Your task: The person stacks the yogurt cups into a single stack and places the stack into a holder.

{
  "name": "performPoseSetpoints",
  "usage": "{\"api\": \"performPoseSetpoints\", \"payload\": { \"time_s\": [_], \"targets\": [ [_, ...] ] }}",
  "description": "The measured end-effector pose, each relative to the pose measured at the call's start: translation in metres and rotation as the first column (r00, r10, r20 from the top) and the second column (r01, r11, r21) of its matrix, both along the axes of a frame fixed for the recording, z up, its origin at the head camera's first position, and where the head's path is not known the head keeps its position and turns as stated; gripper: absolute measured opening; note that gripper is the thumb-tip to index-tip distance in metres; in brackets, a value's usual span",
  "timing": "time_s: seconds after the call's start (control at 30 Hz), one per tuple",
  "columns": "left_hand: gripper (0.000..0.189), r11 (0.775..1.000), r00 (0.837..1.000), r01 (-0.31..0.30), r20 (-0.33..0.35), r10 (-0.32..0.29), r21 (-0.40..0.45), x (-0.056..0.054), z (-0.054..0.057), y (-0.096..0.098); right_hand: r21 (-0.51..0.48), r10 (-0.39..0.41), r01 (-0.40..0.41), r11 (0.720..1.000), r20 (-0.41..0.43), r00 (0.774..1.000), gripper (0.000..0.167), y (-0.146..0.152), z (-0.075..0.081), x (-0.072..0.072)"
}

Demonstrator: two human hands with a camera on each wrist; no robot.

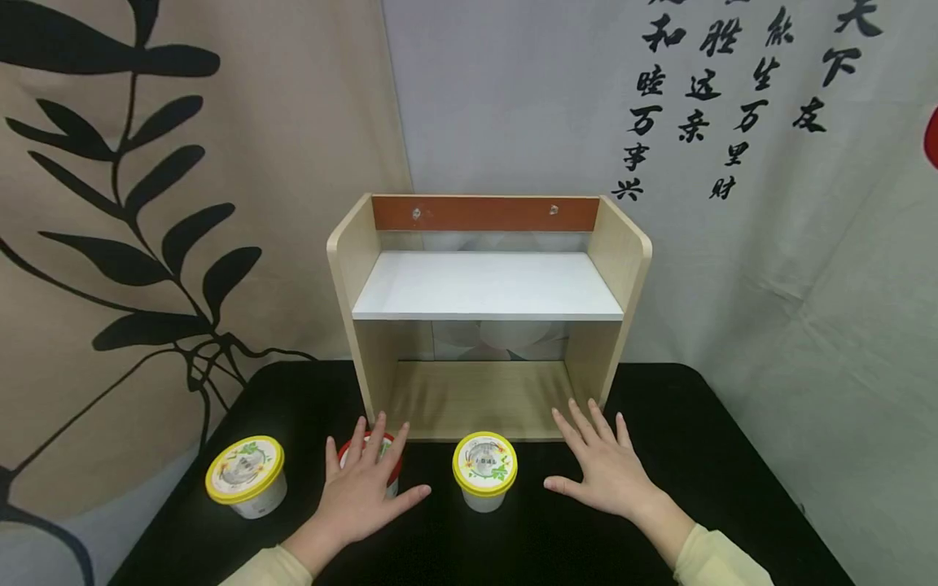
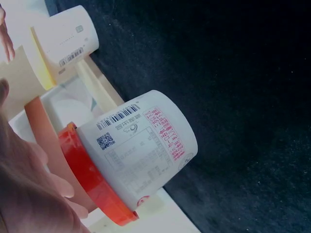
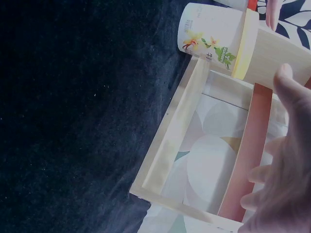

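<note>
My left hand (image 1: 361, 498), fingers spread and straight, hovers over a white tub with a red lid (image 2: 129, 158) and partly hides it in the head view. Its fingers are around the lid's height and do not curl round it. A white tub with a yellow lid (image 1: 484, 464) stands between my two hands, in front of the shelf. Another yellow-lidded tub (image 1: 247, 476) stands to the left of my left hand. My right hand (image 1: 610, 472) is spread open with nothing in it, near the shelf's front right corner.
A small wooden two-level shelf (image 1: 487, 285) with a white upper board and a brown back rail stands at the back of the black table (image 1: 557, 537). Behind it hangs a cloth backdrop (image 1: 506, 98) with a dark plant print and black characters.
</note>
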State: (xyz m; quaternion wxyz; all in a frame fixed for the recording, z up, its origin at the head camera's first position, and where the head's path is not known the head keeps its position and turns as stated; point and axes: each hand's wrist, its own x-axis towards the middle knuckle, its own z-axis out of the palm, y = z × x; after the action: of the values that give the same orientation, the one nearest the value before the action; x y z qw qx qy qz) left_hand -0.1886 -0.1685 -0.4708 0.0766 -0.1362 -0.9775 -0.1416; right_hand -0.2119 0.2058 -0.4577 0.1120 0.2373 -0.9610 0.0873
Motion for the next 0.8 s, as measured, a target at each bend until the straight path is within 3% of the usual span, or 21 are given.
{"api": "performPoseSetpoints", "payload": {
  "time_s": [0.6,0.8],
  "targets": [
    [0.094,0.999,0.997,0.034,-0.066,-0.033,0.016,-0.001,-0.002,0.000,-0.025,0.031,-0.031,0.999,-0.031,0.999,0.099,0.001,-0.007,0.001],
    [0.095,0.999,0.993,0.039,-0.109,-0.035,0.027,0.000,0.000,-0.001,-0.082,0.058,-0.060,0.995,-0.027,0.998,0.099,-0.001,-0.010,0.001]
  ]
}}
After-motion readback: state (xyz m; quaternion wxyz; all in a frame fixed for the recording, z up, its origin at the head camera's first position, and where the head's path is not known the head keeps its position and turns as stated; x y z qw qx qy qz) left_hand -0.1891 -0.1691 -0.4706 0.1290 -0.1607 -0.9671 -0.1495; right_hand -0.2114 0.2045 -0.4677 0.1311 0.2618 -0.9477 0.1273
